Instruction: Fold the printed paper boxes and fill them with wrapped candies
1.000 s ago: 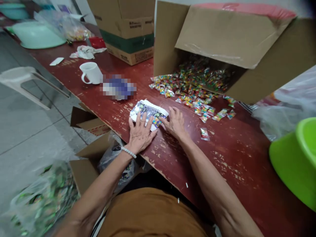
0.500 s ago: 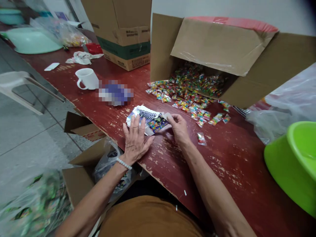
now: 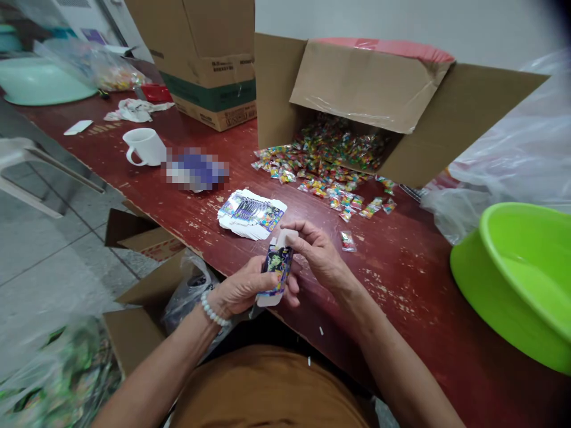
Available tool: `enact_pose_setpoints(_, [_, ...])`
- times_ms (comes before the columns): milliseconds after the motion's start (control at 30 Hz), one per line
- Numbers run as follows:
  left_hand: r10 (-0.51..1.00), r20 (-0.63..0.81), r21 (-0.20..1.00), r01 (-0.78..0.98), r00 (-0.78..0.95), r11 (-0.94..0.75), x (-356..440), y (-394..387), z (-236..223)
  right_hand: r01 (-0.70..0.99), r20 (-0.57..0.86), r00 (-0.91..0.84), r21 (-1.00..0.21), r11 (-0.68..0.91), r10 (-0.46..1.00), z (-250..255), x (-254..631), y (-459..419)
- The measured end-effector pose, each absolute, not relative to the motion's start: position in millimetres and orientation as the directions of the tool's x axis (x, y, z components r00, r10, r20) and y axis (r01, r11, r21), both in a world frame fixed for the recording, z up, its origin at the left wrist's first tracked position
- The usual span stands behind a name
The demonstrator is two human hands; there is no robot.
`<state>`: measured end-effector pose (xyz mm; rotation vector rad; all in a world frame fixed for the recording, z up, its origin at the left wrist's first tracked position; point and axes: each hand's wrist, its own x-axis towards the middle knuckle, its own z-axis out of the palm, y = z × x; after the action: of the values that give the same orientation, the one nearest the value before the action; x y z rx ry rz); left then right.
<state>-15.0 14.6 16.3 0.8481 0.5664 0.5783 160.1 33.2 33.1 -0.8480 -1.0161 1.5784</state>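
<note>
A small printed carton [image 3: 275, 265] with white end flaps is held between both hands near the table's front edge. My left hand [image 3: 250, 288] wraps round its lower part, thumb across the printed face. At the upper end, my right hand [image 3: 314, 249] pinches a white flap between thumb and fingers. Just beyond lies a fanned stack of flat printed cartons [image 3: 252, 214] on the dark red table [image 3: 379, 321]. Farther back, small wrapped candies [image 3: 328, 178] spill out of an open cardboard box [image 3: 357, 89]. One single wrapped candy [image 3: 348, 241] lies right of my right hand.
A bright green basin [image 3: 491, 279] stands at the right edge. At the left are a white mug [image 3: 145, 147], a pixelated blue item [image 3: 196, 169] and a second cardboard box [image 3: 209, 89]. Below the table edge sit an open carton [image 3: 134, 333] and a bag of green packets [image 3: 57, 374].
My right hand has drawn one carton off the stack toward me. My left hand has left the stack and now grips that carton, which looks opened out. The view has shifted slightly.
</note>
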Motion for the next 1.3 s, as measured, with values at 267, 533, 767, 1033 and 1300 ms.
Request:
enact_pose_setpoints(267, [0.820, -0.309, 0.894, -0.145, 0.482, 0.423, -6.2, 16.0, 17.8, -0.307, -0.127, -0.336, -0.922, -0.236, 0.933, 19.4, 158.0, 11.4])
enact_pose_setpoints(533, [0.966, -0.147, 0.967, -0.176, 0.210, 0.185, 1.4, 10.4, 14.7, -0.087, -0.029, 0.071, -0.996, -0.023, 0.997, 5.6, 159.6, 15.8])
enact_pose_setpoints(767, [0.996, -0.054, 0.986, -0.154, 0.072, 0.065, 4.0, 1.5, 14.5, -0.176, 0.027, 0.059, -0.984, 0.038, 0.998, -0.4, 155.8, 9.2])
enact_pose_setpoints(1033, [0.959, -0.149, 0.989, 0.017, 0.240, 0.149, -7.5, 3.6, 6.6, -0.327, -0.226, -0.159, -0.906, -0.268, 0.961, -8.6, 175.1, 20.2])
enact_pose_setpoints(1300, [0.931, -0.243, 0.918, -0.247, 0.273, 0.312, -0.3, -1.1, 7.2, -0.038, 0.016, -0.030, -0.999, 0.015, 0.999, -3.6, 174.4, 8.4])
